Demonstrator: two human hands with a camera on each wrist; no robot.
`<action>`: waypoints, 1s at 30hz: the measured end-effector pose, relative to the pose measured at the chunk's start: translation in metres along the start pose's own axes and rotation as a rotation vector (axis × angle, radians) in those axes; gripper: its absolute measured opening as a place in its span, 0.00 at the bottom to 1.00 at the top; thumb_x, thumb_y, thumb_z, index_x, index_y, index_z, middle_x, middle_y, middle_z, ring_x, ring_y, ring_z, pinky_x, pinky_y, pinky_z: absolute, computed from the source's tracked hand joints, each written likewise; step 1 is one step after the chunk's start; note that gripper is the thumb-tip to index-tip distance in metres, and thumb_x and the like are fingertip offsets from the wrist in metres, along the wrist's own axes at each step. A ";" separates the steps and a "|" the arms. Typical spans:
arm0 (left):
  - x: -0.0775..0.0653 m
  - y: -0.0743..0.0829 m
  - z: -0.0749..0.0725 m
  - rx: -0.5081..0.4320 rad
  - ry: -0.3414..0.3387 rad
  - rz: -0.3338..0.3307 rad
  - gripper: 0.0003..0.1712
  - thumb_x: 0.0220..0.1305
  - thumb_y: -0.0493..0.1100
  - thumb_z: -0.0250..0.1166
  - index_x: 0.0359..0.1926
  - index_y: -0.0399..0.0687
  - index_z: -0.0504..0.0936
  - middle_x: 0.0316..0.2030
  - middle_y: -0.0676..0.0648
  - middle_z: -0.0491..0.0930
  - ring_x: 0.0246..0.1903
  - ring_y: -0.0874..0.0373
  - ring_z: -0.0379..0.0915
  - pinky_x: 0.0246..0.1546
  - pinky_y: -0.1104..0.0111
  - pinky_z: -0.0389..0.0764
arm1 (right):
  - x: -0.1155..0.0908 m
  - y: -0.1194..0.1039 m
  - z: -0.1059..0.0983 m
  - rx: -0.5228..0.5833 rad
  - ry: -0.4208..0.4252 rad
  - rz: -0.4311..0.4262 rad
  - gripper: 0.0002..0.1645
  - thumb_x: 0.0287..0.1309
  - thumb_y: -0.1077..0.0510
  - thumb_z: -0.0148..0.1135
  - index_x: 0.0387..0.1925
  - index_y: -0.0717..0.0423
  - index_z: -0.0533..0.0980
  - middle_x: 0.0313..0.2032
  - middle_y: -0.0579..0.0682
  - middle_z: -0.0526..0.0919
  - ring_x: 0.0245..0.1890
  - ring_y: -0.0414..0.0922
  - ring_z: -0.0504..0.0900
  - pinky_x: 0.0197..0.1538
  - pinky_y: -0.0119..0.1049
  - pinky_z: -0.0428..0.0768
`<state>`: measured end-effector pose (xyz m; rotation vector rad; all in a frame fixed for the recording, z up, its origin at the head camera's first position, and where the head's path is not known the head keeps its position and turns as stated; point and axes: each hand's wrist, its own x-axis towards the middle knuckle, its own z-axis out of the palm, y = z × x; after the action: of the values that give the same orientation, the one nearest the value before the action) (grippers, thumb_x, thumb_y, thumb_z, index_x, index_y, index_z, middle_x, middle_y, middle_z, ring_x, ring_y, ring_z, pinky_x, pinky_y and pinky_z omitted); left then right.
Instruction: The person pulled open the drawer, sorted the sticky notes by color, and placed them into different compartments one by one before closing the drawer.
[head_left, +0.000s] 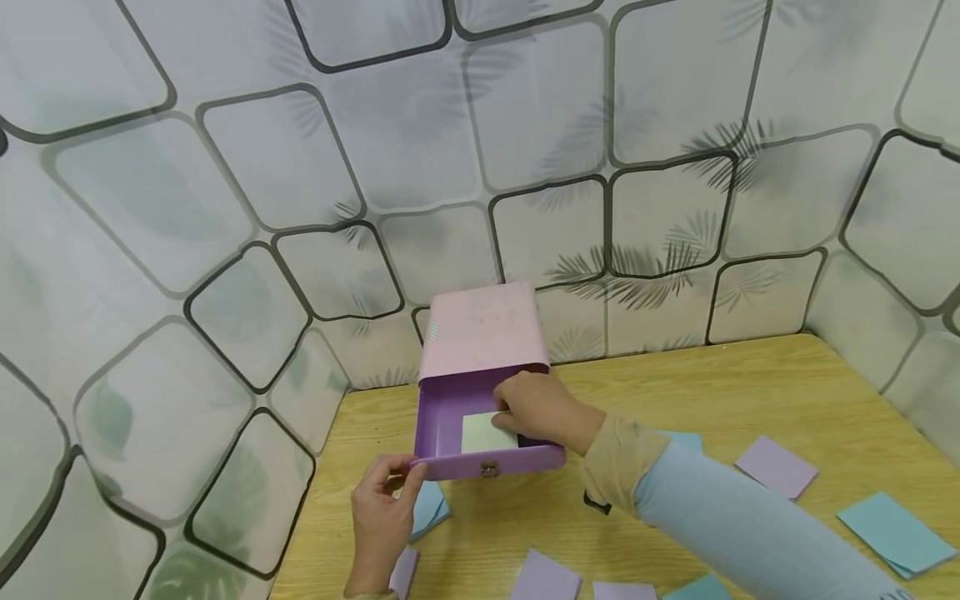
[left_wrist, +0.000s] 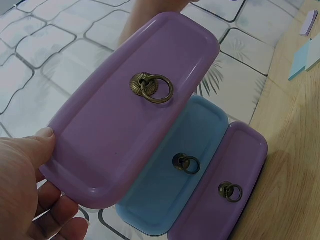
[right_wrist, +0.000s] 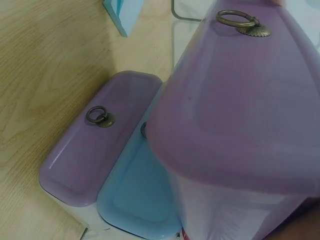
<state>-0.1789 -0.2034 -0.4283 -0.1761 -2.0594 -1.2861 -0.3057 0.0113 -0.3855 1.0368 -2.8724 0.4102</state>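
Observation:
A small pink-topped drawer cabinet [head_left: 483,329] stands against the wall, its top purple drawer [left_wrist: 125,130] pulled out. My left hand [head_left: 384,508] grips that drawer's front left corner, thumb [left_wrist: 45,142] on the front edge and fingers curled below. Inside the drawer lies a pale green square pad of paper [head_left: 483,433]. My right hand [head_left: 543,408] reaches into the drawer and pinches the pad at its right edge; the other fingers are curled. A brass ring pull [left_wrist: 151,87] hangs on the drawer front.
Below sit a blue drawer [left_wrist: 175,165] and a lower purple drawer [left_wrist: 225,185], both pushed in. Light blue pads [head_left: 427,508] and lilac pads [head_left: 776,467] lie scattered over the wooden table [head_left: 750,383]. Patterned wall covering [head_left: 540,108] rises behind and at both sides.

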 end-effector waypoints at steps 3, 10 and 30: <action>0.000 0.000 0.000 0.006 0.004 0.003 0.05 0.53 0.25 0.69 0.30 0.33 0.81 0.28 0.45 0.79 0.31 0.63 0.75 0.30 0.74 0.80 | -0.001 0.001 0.001 -0.002 0.017 -0.023 0.17 0.55 0.47 0.67 0.16 0.42 0.72 0.16 0.36 0.71 0.18 0.36 0.70 0.21 0.33 0.69; 0.000 0.001 0.000 0.013 0.004 -0.018 0.05 0.53 0.26 0.69 0.30 0.35 0.81 0.28 0.46 0.79 0.31 0.64 0.74 0.30 0.74 0.80 | -0.001 0.002 0.000 -0.004 0.016 -0.050 0.18 0.56 0.48 0.66 0.14 0.42 0.72 0.14 0.36 0.71 0.17 0.36 0.67 0.19 0.32 0.67; -0.004 -0.033 0.001 -0.022 -0.022 -0.034 0.04 0.56 0.31 0.70 0.32 0.40 0.83 0.30 0.48 0.80 0.33 0.63 0.76 0.33 0.74 0.81 | -0.084 0.070 -0.040 0.304 0.237 -0.064 0.10 0.65 0.58 0.60 0.46 0.50 0.78 0.37 0.39 0.81 0.37 0.36 0.79 0.38 0.35 0.80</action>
<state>-0.1912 -0.2181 -0.4560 -0.1665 -2.0754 -1.3334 -0.2868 0.1260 -0.3757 1.0341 -2.6117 0.9195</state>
